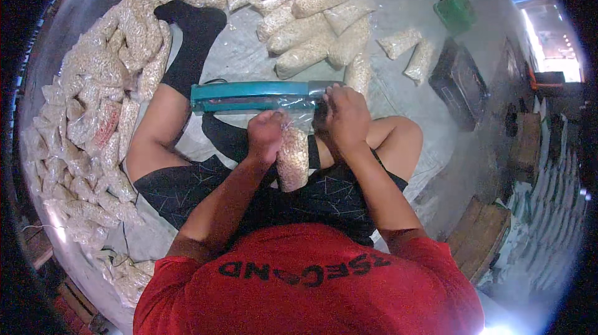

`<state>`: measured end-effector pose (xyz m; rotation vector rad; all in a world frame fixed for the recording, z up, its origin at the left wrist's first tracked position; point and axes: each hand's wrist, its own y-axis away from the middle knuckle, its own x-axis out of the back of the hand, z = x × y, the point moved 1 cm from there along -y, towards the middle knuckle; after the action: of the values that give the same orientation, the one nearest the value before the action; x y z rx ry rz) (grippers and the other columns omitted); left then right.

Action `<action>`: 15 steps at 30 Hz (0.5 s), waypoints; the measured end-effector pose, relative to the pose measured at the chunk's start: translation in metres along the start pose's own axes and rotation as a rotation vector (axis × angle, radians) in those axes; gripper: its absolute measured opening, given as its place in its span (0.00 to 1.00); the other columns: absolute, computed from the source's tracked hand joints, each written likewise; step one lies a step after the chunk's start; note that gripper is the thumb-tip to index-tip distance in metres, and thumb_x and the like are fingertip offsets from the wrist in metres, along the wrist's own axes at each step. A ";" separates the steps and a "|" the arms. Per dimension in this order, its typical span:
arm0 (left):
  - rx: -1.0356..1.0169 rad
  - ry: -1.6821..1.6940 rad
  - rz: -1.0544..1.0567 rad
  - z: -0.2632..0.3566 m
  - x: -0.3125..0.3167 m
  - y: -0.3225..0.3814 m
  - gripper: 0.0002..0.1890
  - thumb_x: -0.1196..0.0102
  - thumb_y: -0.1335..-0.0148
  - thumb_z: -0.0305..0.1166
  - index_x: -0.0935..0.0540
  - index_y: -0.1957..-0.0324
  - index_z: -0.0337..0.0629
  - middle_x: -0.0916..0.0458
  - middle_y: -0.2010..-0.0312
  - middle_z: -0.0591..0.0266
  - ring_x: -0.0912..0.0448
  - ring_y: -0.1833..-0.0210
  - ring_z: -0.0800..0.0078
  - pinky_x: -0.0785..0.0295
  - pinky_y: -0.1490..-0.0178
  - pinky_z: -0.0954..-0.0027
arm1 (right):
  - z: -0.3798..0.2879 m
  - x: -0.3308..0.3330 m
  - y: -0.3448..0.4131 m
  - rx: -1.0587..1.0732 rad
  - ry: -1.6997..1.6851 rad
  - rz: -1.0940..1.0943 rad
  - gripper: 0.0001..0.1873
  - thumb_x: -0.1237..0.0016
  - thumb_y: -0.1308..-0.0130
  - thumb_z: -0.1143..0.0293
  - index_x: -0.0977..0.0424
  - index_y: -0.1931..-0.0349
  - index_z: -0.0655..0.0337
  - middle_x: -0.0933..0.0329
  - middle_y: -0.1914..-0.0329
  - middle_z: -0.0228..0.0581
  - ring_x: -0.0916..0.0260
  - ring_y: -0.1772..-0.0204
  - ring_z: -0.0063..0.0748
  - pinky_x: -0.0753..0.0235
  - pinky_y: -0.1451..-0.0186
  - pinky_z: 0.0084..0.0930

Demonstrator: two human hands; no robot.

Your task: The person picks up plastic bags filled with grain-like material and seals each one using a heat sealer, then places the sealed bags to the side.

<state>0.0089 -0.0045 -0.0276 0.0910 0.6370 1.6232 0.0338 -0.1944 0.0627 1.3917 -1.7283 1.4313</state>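
A teal hand impulse sealer (252, 90) lies crosswise in front of me, between my bent legs. My left hand (267, 135) grips the gathered left edge of a clear plastic bag filled with pale kernels or pellets (293, 162). The bag's upper plastic reaches up between the sealer's jaws, while its filled part hangs toward my lap. My right hand (345, 113) rests around the dark right end of the sealer, with its fingers over the top. Whether it also holds the bag's plastic is hidden.
Many filled bags (93, 64) are heaped along the left, with more bags (310, 31) beyond the sealer. On the right are a green plastic container (455, 11), a dark box (458, 83) and a wooden board or box (479, 237). A pale sheet (233, 61) covers the floor.
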 end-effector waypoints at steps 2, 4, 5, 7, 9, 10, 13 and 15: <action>0.035 0.015 0.020 0.001 -0.001 0.001 0.12 0.45 0.29 0.32 0.17 0.68 0.36 0.19 0.74 0.67 0.25 0.72 0.80 0.29 0.68 0.72 | 0.001 0.000 0.000 -0.003 0.007 -0.024 0.09 0.43 0.40 0.71 0.20 0.59 0.61 0.19 0.55 0.46 0.24 0.53 0.51 0.23 0.49 0.42; -0.008 -0.034 0.019 0.005 -0.003 0.001 0.11 0.45 0.29 0.32 0.17 0.67 0.36 0.19 0.73 0.66 0.24 0.72 0.79 0.29 0.66 0.72 | 0.003 -0.001 0.001 0.003 0.010 -0.012 0.10 0.43 0.39 0.71 0.21 0.58 0.60 0.20 0.57 0.45 0.24 0.54 0.51 0.23 0.51 0.41; -0.010 -0.034 0.019 0.007 -0.003 0.003 0.11 0.45 0.29 0.32 0.17 0.67 0.36 0.19 0.73 0.66 0.24 0.72 0.79 0.29 0.66 0.72 | 0.004 -0.002 0.001 0.008 0.013 -0.003 0.10 0.42 0.38 0.70 0.21 0.57 0.59 0.20 0.60 0.44 0.24 0.56 0.51 0.24 0.53 0.41; 0.074 -0.113 0.011 0.026 -0.011 0.012 0.11 0.45 0.29 0.32 0.17 0.66 0.35 0.19 0.73 0.65 0.24 0.71 0.79 0.29 0.65 0.73 | 0.005 -0.002 0.002 0.001 0.011 -0.001 0.10 0.42 0.38 0.70 0.21 0.57 0.59 0.21 0.60 0.44 0.24 0.56 0.51 0.24 0.53 0.41; 0.043 -0.063 -0.003 0.018 -0.008 0.008 0.12 0.45 0.29 0.32 0.17 0.66 0.35 0.19 0.73 0.65 0.24 0.71 0.79 0.29 0.65 0.73 | 0.003 -0.001 0.001 -0.002 0.004 0.000 0.10 0.42 0.38 0.70 0.21 0.57 0.59 0.21 0.60 0.44 0.24 0.55 0.51 0.24 0.53 0.41; 0.013 -0.013 -0.014 0.014 -0.005 0.007 0.12 0.46 0.29 0.33 0.17 0.66 0.35 0.19 0.73 0.65 0.24 0.70 0.79 0.29 0.64 0.73 | 0.001 -0.001 0.001 -0.013 0.000 -0.016 0.10 0.43 0.39 0.70 0.21 0.58 0.60 0.20 0.58 0.44 0.24 0.55 0.51 0.23 0.51 0.41; 0.008 -0.053 0.029 0.010 -0.005 0.003 0.13 0.46 0.28 0.34 0.17 0.67 0.35 0.20 0.73 0.66 0.26 0.71 0.80 0.30 0.65 0.74 | 0.000 -0.001 0.001 -0.021 -0.006 -0.021 0.10 0.43 0.39 0.71 0.21 0.58 0.61 0.20 0.56 0.44 0.24 0.54 0.50 0.23 0.49 0.41; -0.050 -0.096 -0.019 0.013 -0.002 0.008 0.14 0.46 0.28 0.34 0.17 0.67 0.34 0.20 0.73 0.66 0.26 0.71 0.80 0.30 0.65 0.74 | 0.003 -0.001 0.002 -0.017 -0.009 -0.009 0.10 0.43 0.40 0.71 0.21 0.58 0.61 0.20 0.56 0.44 0.24 0.54 0.50 0.23 0.49 0.41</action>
<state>0.0072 -0.0021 -0.0123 0.1250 0.5217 1.6052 0.0334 -0.1964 0.0600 1.3971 -1.7332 1.4048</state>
